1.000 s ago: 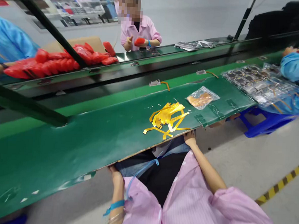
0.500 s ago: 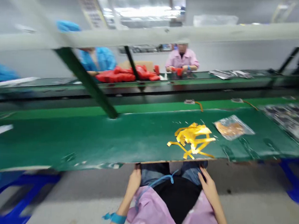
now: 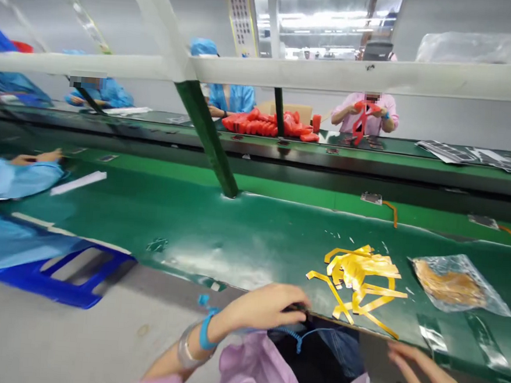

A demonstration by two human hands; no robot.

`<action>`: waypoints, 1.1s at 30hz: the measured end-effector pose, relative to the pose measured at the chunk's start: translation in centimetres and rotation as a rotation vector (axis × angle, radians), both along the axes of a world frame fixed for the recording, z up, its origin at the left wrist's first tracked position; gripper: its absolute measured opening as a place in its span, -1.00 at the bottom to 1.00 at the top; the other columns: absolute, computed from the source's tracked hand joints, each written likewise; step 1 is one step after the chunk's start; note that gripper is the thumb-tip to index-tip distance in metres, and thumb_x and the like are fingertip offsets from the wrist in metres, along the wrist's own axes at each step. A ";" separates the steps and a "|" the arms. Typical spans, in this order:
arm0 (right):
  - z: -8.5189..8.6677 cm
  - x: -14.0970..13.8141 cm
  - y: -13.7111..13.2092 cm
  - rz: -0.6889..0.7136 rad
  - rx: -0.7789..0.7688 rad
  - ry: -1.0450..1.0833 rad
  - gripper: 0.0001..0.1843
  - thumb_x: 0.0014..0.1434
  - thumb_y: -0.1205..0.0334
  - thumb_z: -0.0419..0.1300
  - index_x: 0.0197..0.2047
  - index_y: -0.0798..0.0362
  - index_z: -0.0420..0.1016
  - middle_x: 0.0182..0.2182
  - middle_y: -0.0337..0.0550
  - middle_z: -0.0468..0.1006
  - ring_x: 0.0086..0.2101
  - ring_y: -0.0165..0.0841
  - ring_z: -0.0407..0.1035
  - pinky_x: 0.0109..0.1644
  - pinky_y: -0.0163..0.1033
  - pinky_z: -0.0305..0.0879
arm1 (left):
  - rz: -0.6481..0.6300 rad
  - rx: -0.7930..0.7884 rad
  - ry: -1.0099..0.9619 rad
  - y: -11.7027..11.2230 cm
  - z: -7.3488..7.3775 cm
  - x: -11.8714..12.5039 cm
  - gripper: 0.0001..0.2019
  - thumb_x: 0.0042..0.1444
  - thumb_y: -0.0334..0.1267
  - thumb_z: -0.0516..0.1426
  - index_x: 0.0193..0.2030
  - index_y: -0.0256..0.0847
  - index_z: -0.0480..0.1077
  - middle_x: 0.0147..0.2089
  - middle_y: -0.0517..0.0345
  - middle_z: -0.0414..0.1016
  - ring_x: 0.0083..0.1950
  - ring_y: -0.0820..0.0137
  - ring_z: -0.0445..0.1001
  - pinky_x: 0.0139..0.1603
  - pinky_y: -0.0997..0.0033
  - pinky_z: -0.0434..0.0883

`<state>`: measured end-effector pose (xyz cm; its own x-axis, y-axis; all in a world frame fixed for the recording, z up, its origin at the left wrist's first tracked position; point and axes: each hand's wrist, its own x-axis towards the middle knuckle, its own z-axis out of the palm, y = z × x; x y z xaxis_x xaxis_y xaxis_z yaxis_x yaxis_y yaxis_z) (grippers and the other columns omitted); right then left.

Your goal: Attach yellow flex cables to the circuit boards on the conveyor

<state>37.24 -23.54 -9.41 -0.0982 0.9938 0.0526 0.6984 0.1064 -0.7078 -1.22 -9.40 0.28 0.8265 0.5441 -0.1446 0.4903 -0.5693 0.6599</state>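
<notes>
My left hand (image 3: 271, 306), with a blue band at the wrist, is over the front edge of the green work table (image 3: 217, 244). Its thumb and fingers are apart, and I see nothing held between them. To the right, my right hand (image 3: 433, 376) is open beside the same edge, fingers spread and holding nothing. Just beyond both hands lies a loose pile of yellow flat flex cables (image 3: 363, 272), some strips reaching the table's edge. A clear plastic bag (image 3: 459, 284) with more orange strips in it rests right of the pile.
Small boards with orange cables (image 3: 372, 198) lie on the bright green conveyor (image 3: 282, 184). A green post (image 3: 212, 147) rises behind the table. Co-workers sit opposite near red pieces (image 3: 264, 123). A blue-sleeved co-worker (image 3: 18, 178) and a blue stool (image 3: 77, 278) are at left.
Both hands have risen from the lap to the table's front edge, and the right hand has spread its fingers. The view has swung left, bringing the blue-sleeved co-worker's arm into sight.
</notes>
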 end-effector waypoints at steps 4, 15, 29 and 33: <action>1.7 -2.7 4.8 -0.056 0.196 -0.103 -0.69 0.38 0.02 0.12 0.08 -0.07 0.52 -0.01 -0.01 0.55 0.01 -0.08 0.47 0.11 0.02 0.46 | -0.034 0.224 -0.029 4.3 -1.4 4.5 -0.65 0.28 -0.27 0.17 0.20 -0.12 0.34 0.26 0.00 0.38 0.26 0.18 0.35 0.26 0.21 0.27; 2.4 -6.3 6.4 -0.262 0.187 0.017 -0.78 0.41 0.22 0.09 0.09 -0.11 0.44 0.02 -0.04 0.47 0.05 -0.10 0.35 0.17 0.07 0.28 | 0.201 -0.017 0.052 7.5 -4.1 4.7 -0.97 0.26 -0.33 0.18 -0.21 -0.21 0.41 -0.27 0.18 0.41 -0.19 0.33 0.38 -0.14 0.36 0.31; 5.8 -7.2 12.9 -0.264 -0.189 0.276 -0.70 0.31 0.09 0.20 0.07 -0.02 0.49 -0.26 -0.15 0.45 -0.27 -0.24 0.39 -0.12 -0.13 0.38 | 0.409 -0.881 -0.356 9.8 -2.6 10.3 -0.64 0.11 0.02 0.25 -0.28 -0.22 0.26 -0.42 0.30 0.30 -0.43 0.51 0.34 -0.42 0.53 0.26; 6.7 -4.1 15.3 -0.170 -0.134 0.157 -0.78 0.39 0.15 0.10 -0.23 0.01 0.52 -0.24 -0.12 0.46 -0.20 -0.23 0.42 -0.09 -0.15 0.38 | 0.404 -0.939 -0.365 9.5 -3.0 12.1 -0.61 0.11 0.07 0.23 -0.29 -0.19 0.22 -0.43 0.29 0.34 -0.47 0.51 0.37 -0.38 0.49 0.33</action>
<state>33.16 -8.25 -2.75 0.0695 0.9945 -0.0788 0.5792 -0.1045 -0.8085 10.84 0.05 -2.73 0.6887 0.5860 -0.4269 0.2141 0.3982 0.8919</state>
